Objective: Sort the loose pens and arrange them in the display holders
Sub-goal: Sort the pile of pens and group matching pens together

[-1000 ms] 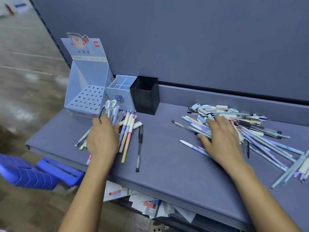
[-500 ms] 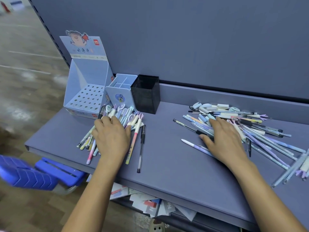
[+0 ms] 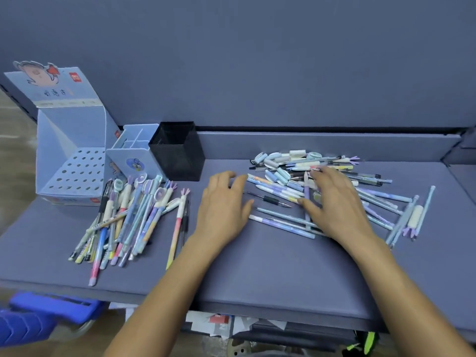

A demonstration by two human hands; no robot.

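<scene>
Left hand [image 3: 223,210] off left pen pile [image 3: 134,215], now beside right hand [image 3: 337,210]; both fingers [image 3: 221,177] spread, empty.

Left hand [image 3: 224,210] palm-down over the grey-blue shelf [image 3: 257,266], right hand [image 3: 337,210] fingers spread across the scattered pastel plastic pens [image 3: 381,195].

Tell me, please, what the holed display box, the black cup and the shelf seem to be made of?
Display box: likely printed cardboard, matte light blue, with folded creases and punched holes. Black cup: looks like fine mesh, metal or plastic, going by its grid texture. Shelf: smooth matte grey-blue, perhaps painted metal; the look leaves it open.
</scene>
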